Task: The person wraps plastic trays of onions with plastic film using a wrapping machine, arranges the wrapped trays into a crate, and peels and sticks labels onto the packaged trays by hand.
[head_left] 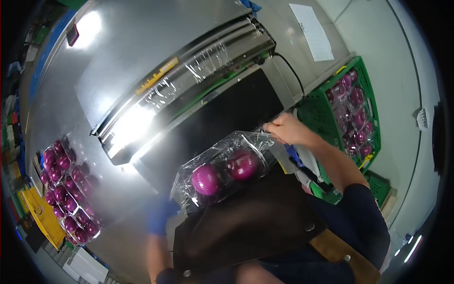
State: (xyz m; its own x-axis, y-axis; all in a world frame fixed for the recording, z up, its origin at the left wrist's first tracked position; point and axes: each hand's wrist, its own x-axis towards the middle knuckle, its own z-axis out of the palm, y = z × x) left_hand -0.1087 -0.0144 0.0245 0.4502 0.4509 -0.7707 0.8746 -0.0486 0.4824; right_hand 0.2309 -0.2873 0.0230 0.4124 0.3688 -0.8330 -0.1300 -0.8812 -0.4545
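Observation:
A clear plastic-wrapped pack (pixel 224 170) with two large purple round items hangs in front of the dark apron, tilted up to the right. My right hand (pixel 286 128), bare, pinches the film at the pack's upper right end. At the pack's lower left is my left hand (pixel 163 213), in a blue glove and smeared by motion; its fingers cannot be made out. Beyond the pack lies a black mat (pixel 236 104) in front of a long wrapping machine (pixel 189 75) with film on it.
Several wrapped purple packs (pixel 71 194) lie on the metal table (pixel 113 199) at the left. A green crate (pixel 373 111) of similar packs stands at the right. A yellow crate (pixel 42 217) is at the far left, a paper sheet (pixel 312 33) at the top right. A black cable (pixel 293 71) leaves the machine.

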